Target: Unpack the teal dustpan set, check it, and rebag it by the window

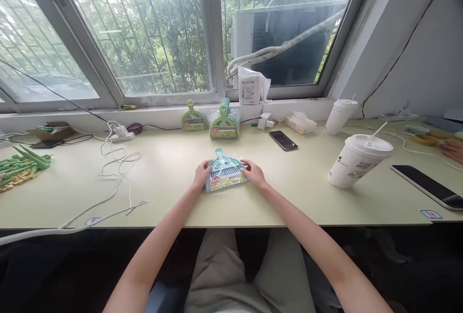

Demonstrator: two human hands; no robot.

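Between my two hands is a packaged mini dustpan and brush set, teal, in clear plastic with a printed label across its lower part. Its looped handle points away from me, toward the window. My left hand grips the left edge of the pack, fingers closed on it. At the opposite edge my right hand holds it the same way, thumb near the label. Beyond it, against the sill, stand several similar green sets in a stack. One more green set leans to their left.
Right of centre lie a black phone and a tissue pack. Two white cups, the nearer one large, and another phone are farther right. Loose white cables and green bundles occupy the left. Another person's hand shows at far right.
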